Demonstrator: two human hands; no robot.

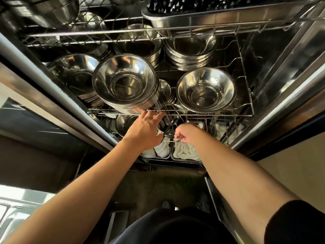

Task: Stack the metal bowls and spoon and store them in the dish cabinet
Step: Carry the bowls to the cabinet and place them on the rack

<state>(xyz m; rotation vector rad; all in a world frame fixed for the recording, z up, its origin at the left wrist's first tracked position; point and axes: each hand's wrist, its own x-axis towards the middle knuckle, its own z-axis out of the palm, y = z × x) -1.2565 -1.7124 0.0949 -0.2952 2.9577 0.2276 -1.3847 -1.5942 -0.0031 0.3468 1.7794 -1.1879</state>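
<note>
Bowls everywhere in this dish cabinet (274, 88): we've got a tall stack of metal bowls (125, 84) on the wire shelf (175, 114), another bowl (205, 89) just right of it. Our left hand (146, 131) reaches under the shelf's front edge, fingers spread apart. Our right hand (186, 134) has its fingers pinched on the spoon (171, 131), just below that shelf.

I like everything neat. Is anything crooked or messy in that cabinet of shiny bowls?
Mostly neat. The tall bowl stack on the middle wire rack leans toward the front edge, by the left hand. White cloths lie crumpled in the trays below.
</note>
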